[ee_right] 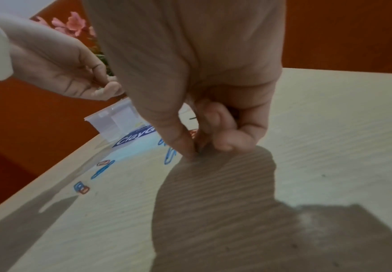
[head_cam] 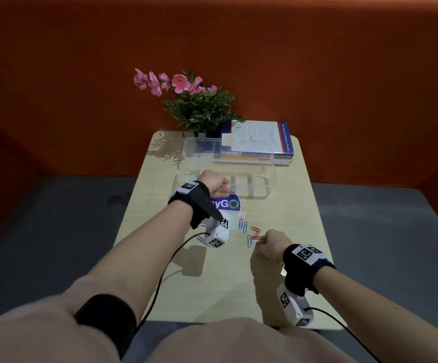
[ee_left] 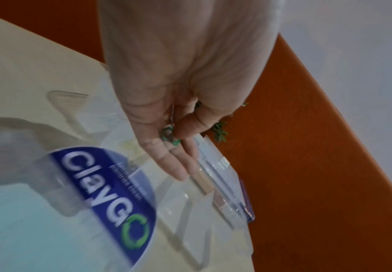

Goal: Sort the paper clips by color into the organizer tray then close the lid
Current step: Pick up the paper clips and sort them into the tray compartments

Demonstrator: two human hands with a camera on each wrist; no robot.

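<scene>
A person seated at a pale wooden table [head_cam: 286, 258] works over a scatter of paper clips. The left hand [head_cam: 212, 183] hangs above the near left end of a clear plastic organizer tray [head_cam: 262, 188], its thumb pinching a green paper clip [ee_left: 169, 135] against the fingers, as the left wrist view shows. The tray's transparent lid [head_cam: 228, 149] stands open behind it, leaning toward a stack of books [head_cam: 267, 142] and a potted plant with pink flowers [head_cam: 199, 106] at the table's far edge.

The right hand [head_cam: 270, 246] is down at the tabletop near the right side, thumb and forefinger pressed together at the surface; whether they pinch a clip cannot be told from the right wrist view. Just beside its fingertips lie orange paper clips [head_cam: 256, 231] and blue paper clips [head_cam: 244, 226], loose on the table between the two hands. More blue and orange clips sit nearer the left edge, seen from the right wrist.

A round blue "ClayGO" label [head_cam: 228, 204] lies flat on the table just in front of the tray, partly under the left wrist. An orange wall [head_cam: 317, 61] closes the scene behind.
</scene>
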